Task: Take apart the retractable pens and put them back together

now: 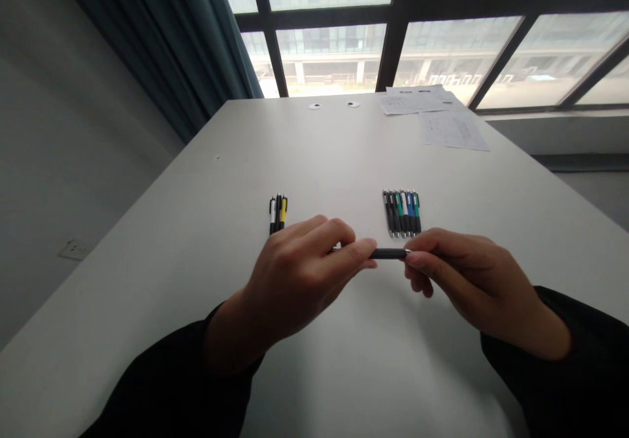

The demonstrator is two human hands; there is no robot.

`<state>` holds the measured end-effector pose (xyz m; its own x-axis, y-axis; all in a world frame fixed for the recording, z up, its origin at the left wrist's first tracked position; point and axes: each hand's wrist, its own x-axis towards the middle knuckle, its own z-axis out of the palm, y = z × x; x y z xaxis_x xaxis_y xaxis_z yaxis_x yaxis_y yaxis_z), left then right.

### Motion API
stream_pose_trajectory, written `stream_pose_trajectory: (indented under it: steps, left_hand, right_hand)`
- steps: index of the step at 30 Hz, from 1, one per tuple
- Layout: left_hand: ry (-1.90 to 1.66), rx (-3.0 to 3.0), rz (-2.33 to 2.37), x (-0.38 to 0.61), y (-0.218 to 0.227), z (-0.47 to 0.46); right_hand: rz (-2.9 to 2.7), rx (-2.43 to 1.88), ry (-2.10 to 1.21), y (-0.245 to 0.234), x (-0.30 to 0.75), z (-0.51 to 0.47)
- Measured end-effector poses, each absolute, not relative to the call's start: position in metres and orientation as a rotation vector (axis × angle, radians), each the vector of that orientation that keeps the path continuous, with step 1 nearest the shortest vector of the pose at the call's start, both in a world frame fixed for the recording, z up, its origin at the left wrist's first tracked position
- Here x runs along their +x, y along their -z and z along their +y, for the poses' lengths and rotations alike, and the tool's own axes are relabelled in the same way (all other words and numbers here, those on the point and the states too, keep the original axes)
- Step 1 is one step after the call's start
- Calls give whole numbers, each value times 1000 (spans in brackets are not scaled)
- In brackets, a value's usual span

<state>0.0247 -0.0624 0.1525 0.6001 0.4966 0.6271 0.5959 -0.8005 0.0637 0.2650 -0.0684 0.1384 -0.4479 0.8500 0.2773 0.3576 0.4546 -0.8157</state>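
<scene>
Both hands hold one dark pen [388, 253] level above the white table [196, 241]. My left hand [299, 274] is closed, pinching the pen's left end between thumb and fingers. My right hand [466, 281] is closed on the pen's right end at its tip. Just beyond the left hand lie three pens [278, 213] side by side, one white, one black, one yellow. Beyond the right hand lies a row of several pens [401, 213] in black, green, white and blue.
Loose printed sheets [452, 129] lie at the table's far right, by the window. Two small round discs [314, 106] sit near the far edge. A teal curtain [187, 45] hangs at the left, and a wall socket [73, 249] is low on the left wall.
</scene>
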Motion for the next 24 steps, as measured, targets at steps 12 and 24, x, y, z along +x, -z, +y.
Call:
stream_pose_trajectory:
  steps: [12, 24]
  left_hand:
    - [909, -2693, -890, 29, -152, -64]
    - [742, -2985, -1129, 34, -140, -64]
  right_hand:
    - [-2151, -946, -603, -138, 266, -70]
    - [-2072, -836, -433, -129, 265, -71]
